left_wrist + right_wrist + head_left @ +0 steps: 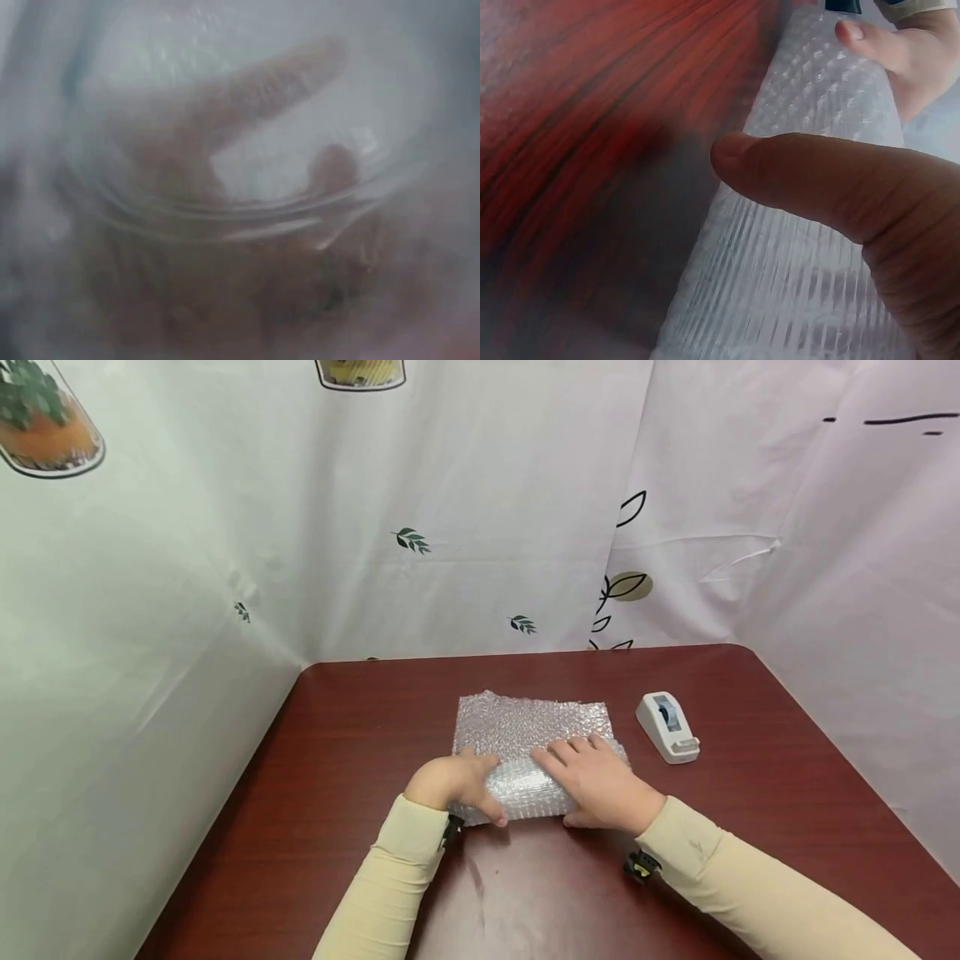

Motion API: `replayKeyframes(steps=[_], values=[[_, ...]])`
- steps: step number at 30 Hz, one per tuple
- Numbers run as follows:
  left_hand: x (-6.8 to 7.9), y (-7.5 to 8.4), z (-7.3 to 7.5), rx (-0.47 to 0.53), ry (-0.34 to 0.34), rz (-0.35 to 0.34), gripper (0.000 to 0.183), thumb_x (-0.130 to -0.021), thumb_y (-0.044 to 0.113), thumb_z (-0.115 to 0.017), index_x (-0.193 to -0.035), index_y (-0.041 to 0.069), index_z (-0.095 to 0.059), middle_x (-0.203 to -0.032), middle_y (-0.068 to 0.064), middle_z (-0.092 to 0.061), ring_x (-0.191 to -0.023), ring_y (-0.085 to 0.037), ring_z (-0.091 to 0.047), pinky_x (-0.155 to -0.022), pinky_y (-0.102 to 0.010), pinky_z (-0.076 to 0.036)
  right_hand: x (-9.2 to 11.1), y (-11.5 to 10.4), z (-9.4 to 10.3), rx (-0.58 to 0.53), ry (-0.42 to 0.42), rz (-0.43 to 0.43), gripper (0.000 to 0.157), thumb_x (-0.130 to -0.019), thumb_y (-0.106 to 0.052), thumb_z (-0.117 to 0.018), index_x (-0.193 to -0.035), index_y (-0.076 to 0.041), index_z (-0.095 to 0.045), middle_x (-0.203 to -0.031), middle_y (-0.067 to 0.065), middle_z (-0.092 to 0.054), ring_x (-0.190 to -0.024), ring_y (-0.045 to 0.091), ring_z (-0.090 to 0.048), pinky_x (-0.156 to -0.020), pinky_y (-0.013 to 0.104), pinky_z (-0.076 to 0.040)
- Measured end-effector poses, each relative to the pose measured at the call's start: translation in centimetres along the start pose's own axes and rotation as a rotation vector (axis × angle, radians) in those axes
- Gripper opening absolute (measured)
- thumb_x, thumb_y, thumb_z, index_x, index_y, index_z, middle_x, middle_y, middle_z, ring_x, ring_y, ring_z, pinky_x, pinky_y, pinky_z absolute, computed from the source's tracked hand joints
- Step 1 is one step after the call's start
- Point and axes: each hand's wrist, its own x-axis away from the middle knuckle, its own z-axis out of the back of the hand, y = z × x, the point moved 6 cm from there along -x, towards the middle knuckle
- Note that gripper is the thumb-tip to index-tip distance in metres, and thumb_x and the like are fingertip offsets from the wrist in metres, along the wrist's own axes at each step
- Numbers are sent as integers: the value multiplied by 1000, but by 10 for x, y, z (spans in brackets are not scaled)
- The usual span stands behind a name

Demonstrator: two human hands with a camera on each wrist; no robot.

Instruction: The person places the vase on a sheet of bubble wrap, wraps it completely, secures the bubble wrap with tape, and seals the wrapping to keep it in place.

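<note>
A sheet of bubble wrap lies on the dark red table, its near part folded over into a thick roll. At the roll's left end my left hand holds it, thumb on the near side and fingers over the top. The right hand grips the other end, fingers spread across the top and thumb along the near edge. Lengthwise ridges show on the wrap in the right wrist view. Blurred, clear plastic fills the left wrist view. Whatever may lie inside the roll is hidden.
A white tape dispenser stands right of the bubble wrap. White printed cloth hangs behind the table and along both sides. Dark wrist cameras sit under the sleeves.
</note>
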Motion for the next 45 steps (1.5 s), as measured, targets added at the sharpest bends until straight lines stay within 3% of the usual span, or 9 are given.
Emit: replayKeyframes(steps=[6, 13, 20, 24, 28, 31, 36, 41, 45], values=[[-1, -3, 0, -20, 2, 47, 103, -66, 54, -90, -151, 16, -46, -148, -19, -46, -133, -33, -49, -102, -49, -46, -6, 4, -2, -26, -7, 26, 98, -57, -46, -89, -140, -8, -53, -119, 9, -62, -100, 32, -63, -82, 53, -52], [3, -2, 6, -56, 58, 89, 100, -63, 60, -90, -144, 14, -53, -138, -13, -59, -126, -31, -57, -98, -47, -49, -15, 12, -6, -75, -87, 25, 96, -56, -45, -87, -139, -11, -53, -120, 7, -64, -101, 32, -63, -84, 52, -53], [10, 4, 15, -74, 139, 44, 85, -68, 59, -87, -136, 16, -58, -130, -5, -65, -121, -33, -58, -96, -48, -49, -26, 22, -10, -168, -181, -15, 93, -56, -39, -85, -139, -13, -54, -126, 7, -64, -106, 33, -64, -87, 53, -52], [12, 12, 20, -89, 224, -60, 80, -72, 51, -86, -136, 13, -56, -130, -12, -59, -122, -34, -52, -100, -50, -44, -32, 28, -11, -241, -221, -34, 92, -55, -37, -84, -138, -12, -54, -124, 7, -67, -101, 32, -67, -84, 49, -54], [10, 25, 19, -135, 299, -130, 82, -72, 46, -87, -137, 10, -53, -125, -13, -53, -119, -34, -49, -103, -49, -42, -37, 33, -13, -330, -253, -76, 91, -53, -37, -83, -136, -10, -55, -110, 5, -70, -90, 24, -67, -75, 44, -55], [7, 32, 15, -175, 352, -126, 87, -69, 45, -90, -138, 11, -50, -123, -14, -53, -120, -36, -49, -105, -50, -39, -40, 35, -16, -388, -273, -101, 87, -54, -37, -82, -132, -9, -56, -100, 2, -69, -83, 19, -65, -71, 42, -55], [3, 39, 11, -227, 428, -131, 89, -66, 42, -93, -137, 13, -47, -125, -16, -52, -123, -38, -49, -107, -54, -37, -44, 38, -21, -474, -345, -134, 81, -57, -38, -81, -128, -8, -56, -98, 1, -67, -84, 18, -63, -75, 41, -54], [1, 41, 9, -257, 437, -119, 90, -64, 41, -95, -136, 12, -48, -125, -14, -52, -124, -37, -49, -108, -54, -37, -46, 43, -28, -617, -435, -190, 74, -56, -34, -81, -122, -12, -55, -94, -2, -63, -83, 16, -60, -75, 38, -51], [-2, 40, 8, -287, 422, -117, 88, -64, 44, -95, -134, 13, -50, -126, -11, -54, -122, -34, -51, -104, -53, -41, -46, 46, -32, -688, -490, -233, 77, -56, -35, -81, -125, -12, -55, -99, -2, -62, -87, 17, -59, -79, 38, -50]])
